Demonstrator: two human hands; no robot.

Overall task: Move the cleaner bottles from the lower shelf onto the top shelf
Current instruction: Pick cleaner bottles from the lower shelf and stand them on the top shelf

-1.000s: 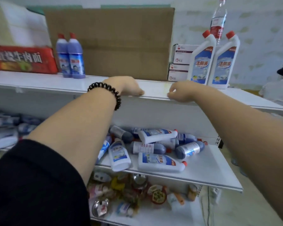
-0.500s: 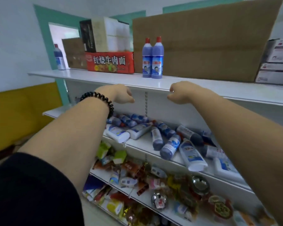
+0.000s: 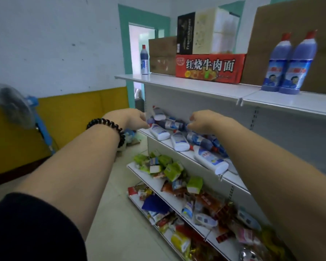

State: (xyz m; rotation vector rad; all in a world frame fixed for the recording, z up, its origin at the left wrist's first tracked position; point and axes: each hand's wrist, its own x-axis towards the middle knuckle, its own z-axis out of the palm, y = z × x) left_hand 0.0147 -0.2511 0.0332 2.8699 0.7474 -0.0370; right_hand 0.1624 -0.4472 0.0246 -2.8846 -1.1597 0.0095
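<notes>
Cleaner bottles [image 3: 211, 161] on white lower shelf [image 3: 233, 180], yellow wall [image 3: 73, 110] beyond

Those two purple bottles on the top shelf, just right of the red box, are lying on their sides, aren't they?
Not lying: the head view shows the two purple bottles standing upright on the top shelf, just right of the red box.

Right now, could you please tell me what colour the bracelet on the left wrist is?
The bracelet is black; head view.
</notes>
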